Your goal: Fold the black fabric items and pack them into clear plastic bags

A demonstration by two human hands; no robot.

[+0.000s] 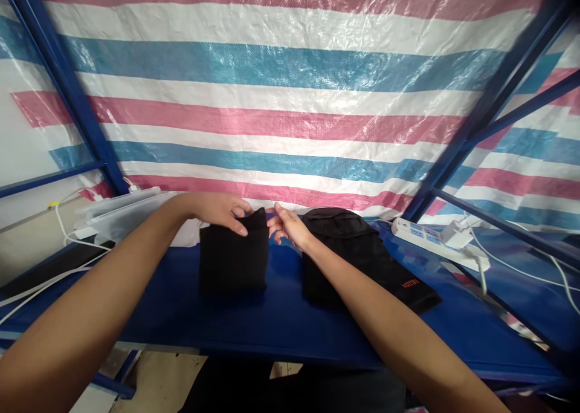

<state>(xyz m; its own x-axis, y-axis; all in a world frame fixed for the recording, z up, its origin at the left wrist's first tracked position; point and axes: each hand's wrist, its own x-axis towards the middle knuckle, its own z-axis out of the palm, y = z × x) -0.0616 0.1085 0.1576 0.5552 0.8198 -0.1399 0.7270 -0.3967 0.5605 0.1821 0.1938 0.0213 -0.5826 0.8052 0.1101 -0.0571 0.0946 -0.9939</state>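
A folded black cloth item (pixel 233 259), squarish and standing up a little from the blue tabletop, is in front of me. My left hand (pixel 224 212) is closed on its top edge, thumb on the near side and the other fingers partly hidden behind the fabric. At the upper right corner of the same item is my right hand (pixel 289 225), its fingers loosely bent and apart, the tips at or against the edge. Under and beside my right forearm lies a second black fabric piece (pixel 344 237), flat, with a rounded top and small red lettering near its lower right corner.
A white power strip (pixel 439 243) with plugs and cables lies at the right of the blue table (pixel 254 328). Clear plastic sleeves (pixel 136 219) and white cables (pixel 58 274) are at the left. Blue metal posts and a striped tarp (pixel 290 117) close off the back.
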